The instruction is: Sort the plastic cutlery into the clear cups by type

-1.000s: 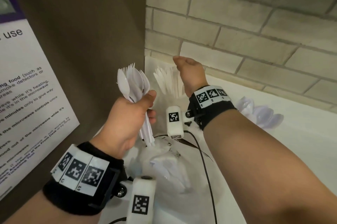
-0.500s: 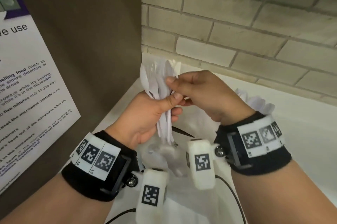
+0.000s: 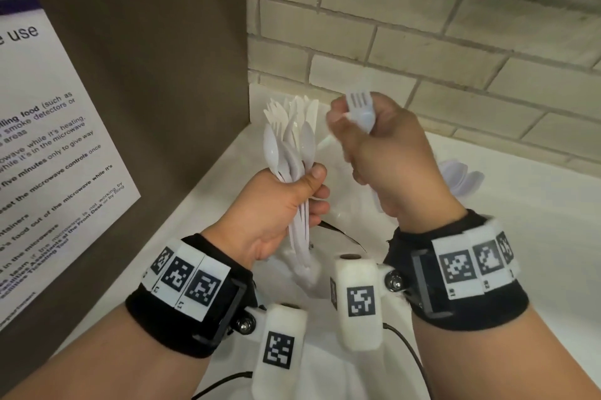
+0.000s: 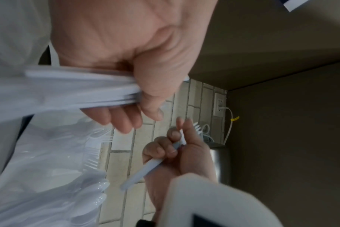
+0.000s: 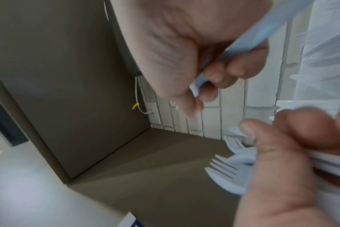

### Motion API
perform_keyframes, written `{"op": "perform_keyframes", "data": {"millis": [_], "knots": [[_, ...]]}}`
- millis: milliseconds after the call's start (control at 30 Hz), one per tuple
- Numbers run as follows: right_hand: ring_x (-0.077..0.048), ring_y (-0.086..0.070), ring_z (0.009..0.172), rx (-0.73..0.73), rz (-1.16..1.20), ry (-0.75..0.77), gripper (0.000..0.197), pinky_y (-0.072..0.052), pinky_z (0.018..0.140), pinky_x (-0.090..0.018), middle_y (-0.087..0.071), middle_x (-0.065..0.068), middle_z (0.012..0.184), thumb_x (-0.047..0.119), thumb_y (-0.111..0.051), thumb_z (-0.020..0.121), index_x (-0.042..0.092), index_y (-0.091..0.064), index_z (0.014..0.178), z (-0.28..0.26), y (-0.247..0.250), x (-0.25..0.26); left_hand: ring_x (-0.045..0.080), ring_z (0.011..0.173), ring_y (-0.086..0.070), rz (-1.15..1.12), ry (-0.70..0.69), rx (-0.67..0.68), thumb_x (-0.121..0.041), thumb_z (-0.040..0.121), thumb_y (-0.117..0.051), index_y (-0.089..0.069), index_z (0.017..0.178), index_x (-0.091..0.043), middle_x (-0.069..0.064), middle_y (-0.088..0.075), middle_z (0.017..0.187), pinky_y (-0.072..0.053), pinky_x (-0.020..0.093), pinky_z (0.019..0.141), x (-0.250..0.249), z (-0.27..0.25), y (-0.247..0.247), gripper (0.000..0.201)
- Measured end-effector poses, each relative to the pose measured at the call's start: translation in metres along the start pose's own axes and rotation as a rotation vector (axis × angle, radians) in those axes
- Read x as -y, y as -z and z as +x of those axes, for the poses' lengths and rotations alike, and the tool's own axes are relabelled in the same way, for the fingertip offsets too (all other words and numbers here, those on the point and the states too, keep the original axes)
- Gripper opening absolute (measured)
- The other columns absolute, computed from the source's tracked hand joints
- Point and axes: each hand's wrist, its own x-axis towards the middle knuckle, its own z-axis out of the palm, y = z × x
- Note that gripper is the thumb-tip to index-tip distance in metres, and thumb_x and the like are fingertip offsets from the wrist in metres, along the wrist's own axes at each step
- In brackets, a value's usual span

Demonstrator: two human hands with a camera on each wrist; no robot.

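Observation:
My left hand grips a bunch of white plastic cutlery by the handles, spoon bowls and fork tines pointing up. The left wrist view shows the handles of that bunch sticking out of the fist. My right hand holds a single white fork just right of the bunch, tines up; its handle pokes out below the fingers. A clear cup with forks stands in the back corner behind the bunch. Another cup with spoons shows at the right, mostly hidden by my right hand.
A brown cabinet side with a printed notice closes off the left. A brick wall runs along the back. The white counter spreads to the right. A clear plastic bag of cutlery lies under my hands, and a black cable crosses it.
My right hand came back from the corner cup to the bunch, pinched one fork and has pulled it out to the right. The left hand kept its grip on the bunch.

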Motion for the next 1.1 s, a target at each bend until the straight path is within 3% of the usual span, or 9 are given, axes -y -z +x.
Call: {"op": "perform_keyframes", "data": {"millis": [67, 167, 300, 433, 533, 633, 800, 867, 1100], "knots": [[-0.005, -0.059, 0.056, 0.106, -0.110, -0.015, 0.012, -0.046, 0.055, -0.021, -0.065, 0.010, 0.067, 0.026, -0.076, 0.079, 0.022, -0.068, 0.087, -0.002, -0.004, -0.002, 0.010, 0.057, -0.054, -0.006, -0.018, 0.007, -0.015, 0.092, -0.061, -0.065, 0.086, -0.014, -0.003, -0.059, 0.064, -0.048, 0.025, 0.058, 0.002, 0.002, -0.001, 0.007], [-0.008, -0.069, 0.070, 0.211, -0.196, -0.016, 0.019, -0.056, 0.068, -0.024, -0.072, 0.005, 0.074, 0.027, -0.083, 0.071, 0.025, -0.070, 0.084, -0.004, -0.006, -0.007, 0.005, 0.059, -0.054, 0.043, -0.051, 0.075, 0.002, 0.094, -0.050, -0.063, 0.089, -0.016, -0.013, -0.061, 0.059, -0.046, 0.026, 0.064, 0.006, 0.004, 0.001, 0.022], [-0.008, -0.068, 0.067, 0.284, -0.256, -0.044, 0.013, -0.055, 0.065, -0.023, -0.073, 0.002, 0.074, 0.026, -0.078, 0.075, 0.016, -0.072, 0.080, -0.003, -0.006, -0.009, -0.003, 0.067, -0.063, 0.045, -0.064, 0.173, 0.007, 0.092, -0.049, -0.065, 0.096, -0.018, -0.014, -0.069, 0.071, -0.048, 0.025, 0.071, 0.006, 0.000, 0.002, 0.030], [-0.017, -0.069, 0.063, 0.241, -0.187, -0.082, 0.011, -0.054, 0.057, -0.025, -0.073, -0.007, 0.074, 0.020, -0.066, 0.086, 0.011, -0.071, 0.085, -0.004, -0.008, -0.013, 0.006, 0.082, -0.063, -0.037, -0.051, 0.232, -0.012, 0.082, -0.062, -0.065, 0.108, -0.016, -0.005, -0.070, 0.090, -0.051, 0.029, 0.078, 0.003, -0.004, 0.003, 0.026], [-0.015, -0.066, 0.058, 0.189, -0.146, -0.059, 0.015, -0.054, 0.055, -0.028, -0.071, -0.002, 0.070, 0.023, -0.061, 0.092, 0.013, -0.069, 0.083, -0.006, -0.011, -0.016, 0.023, 0.102, -0.060, -0.144, -0.044, 0.209, -0.021, 0.080, -0.069, -0.063, 0.116, -0.010, 0.015, -0.064, 0.113, -0.051, 0.036, 0.091, 0.004, -0.002, 0.002, 0.039], [-0.009, -0.063, 0.064, 0.147, -0.122, -0.034, 0.012, -0.051, 0.063, -0.029, -0.068, 0.005, 0.076, 0.027, -0.056, 0.096, 0.022, -0.066, 0.092, -0.006, -0.012, -0.018, 0.037, 0.125, -0.052, -0.233, -0.030, 0.210, -0.022, 0.088, -0.055, -0.053, 0.131, -0.004, 0.027, -0.053, 0.134, -0.042, 0.048, 0.106, 0.004, -0.001, 0.001, 0.047], [-0.019, -0.067, 0.088, 0.127, -0.111, -0.033, 0.017, -0.055, 0.084, -0.042, -0.070, -0.002, 0.096, 0.027, -0.049, 0.099, 0.020, -0.063, 0.106, -0.005, -0.015, -0.024, 0.028, 0.093, -0.065, -0.261, -0.012, 0.125, -0.025, 0.100, -0.043, -0.057, 0.120, -0.005, 0.015, -0.066, 0.102, -0.056, 0.040, 0.083, 0.000, 0.005, 0.001, 0.032], [-0.020, -0.068, 0.089, 0.132, -0.110, -0.048, 0.019, -0.056, 0.084, -0.045, -0.070, -0.003, 0.096, 0.027, -0.049, 0.099, 0.019, -0.064, 0.107, -0.005, -0.015, -0.026, 0.027, 0.084, -0.066, -0.233, -0.007, 0.070, -0.021, 0.101, -0.044, -0.056, 0.120, -0.003, 0.014, -0.066, 0.098, -0.058, 0.040, 0.078, 0.001, 0.007, 0.002, 0.029], [-0.023, -0.069, 0.077, 0.096, -0.104, -0.070, 0.020, -0.054, 0.069, -0.037, -0.071, -0.007, 0.085, 0.025, -0.049, 0.099, 0.016, -0.066, 0.093, -0.008, -0.016, -0.033, 0.035, 0.097, -0.067, -0.171, 0.009, -0.003, -0.021, 0.100, -0.047, -0.059, 0.124, -0.004, 0.021, -0.068, 0.112, -0.058, 0.045, 0.080, 0.003, 0.008, 0.002, 0.032]]}}
